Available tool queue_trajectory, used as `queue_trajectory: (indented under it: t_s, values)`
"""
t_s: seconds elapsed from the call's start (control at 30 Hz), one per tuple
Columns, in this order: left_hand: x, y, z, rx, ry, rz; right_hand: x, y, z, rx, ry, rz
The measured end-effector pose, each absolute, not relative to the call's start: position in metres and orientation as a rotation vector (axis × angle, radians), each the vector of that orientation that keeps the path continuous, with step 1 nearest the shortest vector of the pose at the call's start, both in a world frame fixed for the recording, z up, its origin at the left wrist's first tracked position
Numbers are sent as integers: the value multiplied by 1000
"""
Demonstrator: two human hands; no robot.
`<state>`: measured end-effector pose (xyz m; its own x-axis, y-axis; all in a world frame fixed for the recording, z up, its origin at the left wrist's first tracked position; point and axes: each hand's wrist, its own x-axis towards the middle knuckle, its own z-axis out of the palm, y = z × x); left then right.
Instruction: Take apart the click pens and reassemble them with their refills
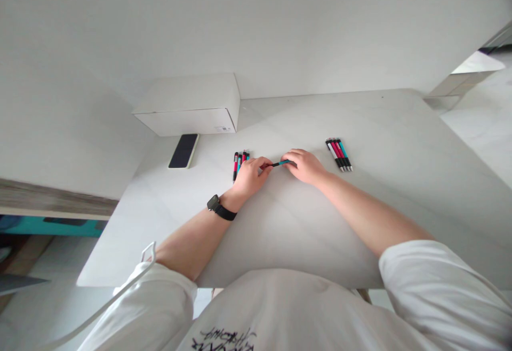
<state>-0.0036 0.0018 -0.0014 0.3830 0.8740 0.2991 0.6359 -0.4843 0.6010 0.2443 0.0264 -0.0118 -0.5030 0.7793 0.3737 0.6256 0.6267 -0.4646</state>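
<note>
A blue and black pen (281, 163) lies level between my two hands over the middle of the white table. My left hand (253, 175) pinches its black end, and my right hand (304, 165) grips the blue end. Partly behind my left hand is a row of pens (239, 160) in red, blue and black; my fingers hide some of them. To the right of my right hand, another group of pens (339, 154), white, red and blue with black grips, lies side by side.
A phone (184, 151) with a pale case lies at the left of the table (280, 244). Behind it a white box (188, 111) stands against the wall. A white cable (108, 305) runs by my left sleeve.
</note>
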Motion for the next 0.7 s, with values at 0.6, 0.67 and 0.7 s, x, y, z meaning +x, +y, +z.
queue_trajectory:
  t_s: [0.6,0.67,0.7]
  values:
    - [-4,2,-5,2256,1314,848,243,27,-10,-1095,-2307,349]
    - [-4,3,-6,2267,1310,861,244,28,-11,-1097,-2301,342]
    - [-4,3,-6,2273,1305,872,244,29,-11,-1098,-2297,336]
